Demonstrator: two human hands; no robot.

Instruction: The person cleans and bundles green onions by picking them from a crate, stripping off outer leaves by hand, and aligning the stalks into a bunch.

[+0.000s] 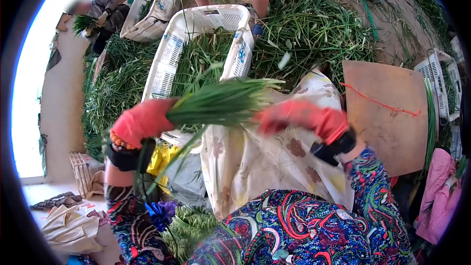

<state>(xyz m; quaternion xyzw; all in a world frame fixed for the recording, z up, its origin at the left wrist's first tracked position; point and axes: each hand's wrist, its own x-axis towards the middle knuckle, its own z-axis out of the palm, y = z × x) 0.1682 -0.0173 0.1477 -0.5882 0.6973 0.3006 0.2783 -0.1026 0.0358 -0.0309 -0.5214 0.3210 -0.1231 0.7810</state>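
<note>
My left hand, in a red rubber glove, is closed round a bunch of garlic chives. The bunch lies sideways in front of me, its pale stem ends pointing right and a few long leaves hanging below my left wrist. Close to the pale ends is my right hand, also in a red glove. Motion smears its fingers, so I cannot see whether they touch the stems. Under both hands a flower-patterned cloth covers my lap. Just beyond stands a white plastic crate with loose green leaves inside.
Heaps of loose greens lie beyond the crate and to its left. A brown board with a red string is at my right. Bundled chives sit by my left side. Two people handle greens at the far side.
</note>
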